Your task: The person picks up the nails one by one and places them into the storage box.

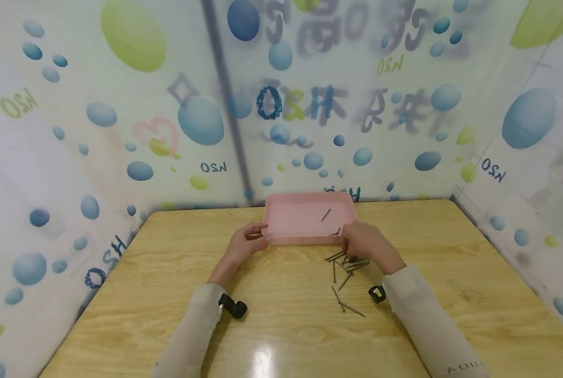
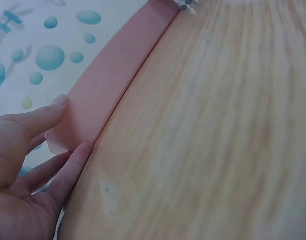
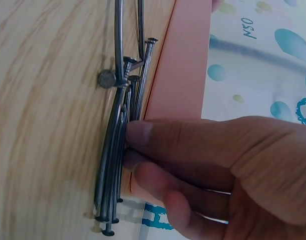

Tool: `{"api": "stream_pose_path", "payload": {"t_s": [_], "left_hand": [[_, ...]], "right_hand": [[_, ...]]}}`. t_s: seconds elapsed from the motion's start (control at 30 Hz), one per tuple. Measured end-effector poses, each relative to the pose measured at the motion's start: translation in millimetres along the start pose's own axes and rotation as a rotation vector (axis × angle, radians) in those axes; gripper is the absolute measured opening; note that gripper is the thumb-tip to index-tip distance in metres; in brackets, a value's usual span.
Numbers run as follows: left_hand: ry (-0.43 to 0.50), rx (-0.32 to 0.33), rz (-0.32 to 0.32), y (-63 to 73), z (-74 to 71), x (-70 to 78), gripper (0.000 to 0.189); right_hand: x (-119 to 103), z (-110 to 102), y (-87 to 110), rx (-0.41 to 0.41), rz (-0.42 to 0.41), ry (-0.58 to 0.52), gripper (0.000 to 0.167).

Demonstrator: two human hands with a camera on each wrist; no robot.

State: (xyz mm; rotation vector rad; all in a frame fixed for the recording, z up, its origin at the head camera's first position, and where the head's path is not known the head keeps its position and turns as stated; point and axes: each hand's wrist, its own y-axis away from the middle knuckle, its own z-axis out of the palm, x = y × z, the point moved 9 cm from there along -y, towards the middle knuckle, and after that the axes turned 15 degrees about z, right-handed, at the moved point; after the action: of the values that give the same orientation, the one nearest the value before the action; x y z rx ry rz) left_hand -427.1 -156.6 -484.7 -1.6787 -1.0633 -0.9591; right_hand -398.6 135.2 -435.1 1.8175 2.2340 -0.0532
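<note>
A shallow pink tray (image 1: 305, 241) stands at the far edge of the table, two or three nails (image 1: 326, 214) lying inside it. At its front left corner my left hand (image 1: 243, 245) grips the tray, thumb (image 2: 55, 109) on the wall and fingers round the corner. A loose pile of dark metal nails (image 1: 335, 272) lies on the table before the tray's front right corner. Over that pile, my right hand (image 1: 370, 244) pinches at a nail (image 3: 124, 117) between thumb and forefinger; the fingertips partly hide it. Several nails lie bunched side by side there.
The wooden table (image 1: 281, 325) ends behind the tray at a white curtain (image 1: 168, 131) printed with blue and green drops. Two nails (image 1: 352, 308) lie nearer the front. A small dark camera (image 1: 234, 306) is strapped to the left wrist, another (image 1: 377, 294) to the right.
</note>
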Motion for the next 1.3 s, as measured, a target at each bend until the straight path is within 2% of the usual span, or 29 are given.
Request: {"api": "stream_pose_path", "payload": {"t_s": [0.27,0.5,0.73,1.03,1.3], "left_hand": [[-0.001,-0.013,0.009,-0.9,-0.8,0.9,0.048],[0.022,-0.021,0.004,-1.6,0.0,-1.5,0.048],[0.031,-0.025,0.006,-1.6,0.4,-2.4,0.049],[0.034,-0.032,0.008,-1.5,1.5,-1.0,0.05],[0.035,-0.034,0.008,-1.7,1.5,-0.4,0.05]], "right_hand": [[-1.3,-2.1,-0.5,0.036,0.028,0.077,0.029],[-5.4,-1.5,0.8,0.083,0.004,0.116,0.042],[-7.2,-4.6,3.0,0.113,-0.007,0.13,0.036],[-8.6,-1.8,4.2,0.093,-0.026,0.127,0.045],[-7.7,0.7,1.7,0.057,-0.026,0.144,0.031]]}}
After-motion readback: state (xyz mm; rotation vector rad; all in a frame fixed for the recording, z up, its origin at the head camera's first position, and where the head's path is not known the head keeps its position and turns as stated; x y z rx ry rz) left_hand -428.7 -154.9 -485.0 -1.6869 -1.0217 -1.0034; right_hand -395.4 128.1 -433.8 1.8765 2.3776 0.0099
